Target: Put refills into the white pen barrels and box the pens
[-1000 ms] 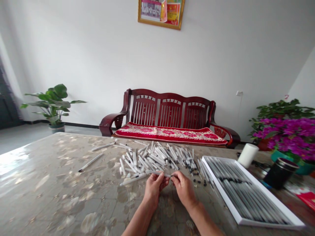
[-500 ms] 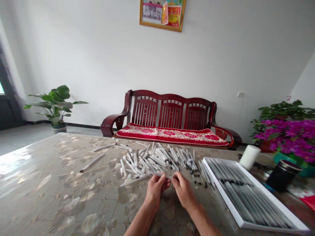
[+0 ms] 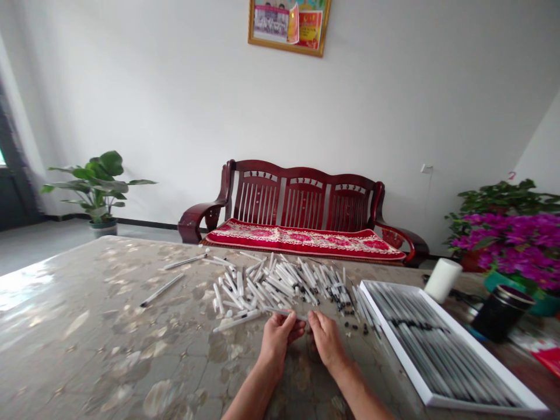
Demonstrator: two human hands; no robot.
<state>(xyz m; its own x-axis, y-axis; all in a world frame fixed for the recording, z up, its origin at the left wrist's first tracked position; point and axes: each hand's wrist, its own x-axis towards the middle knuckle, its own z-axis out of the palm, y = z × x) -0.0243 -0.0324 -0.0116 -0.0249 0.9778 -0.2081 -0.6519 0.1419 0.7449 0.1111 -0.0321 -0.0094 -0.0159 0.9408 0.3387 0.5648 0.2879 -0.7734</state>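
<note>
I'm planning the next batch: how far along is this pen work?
Looks done: the flat white tray is largely filled with rows of pens. In hand: the left hand and right hand pinch one thin white pen in their fingers. Left: a pile of loose white pen tubes and small black caps on the marbled tabletop.

bright, soft daylight from left | glare on table (image 3: 26, 291) (glossy top) | edges warped
</note>
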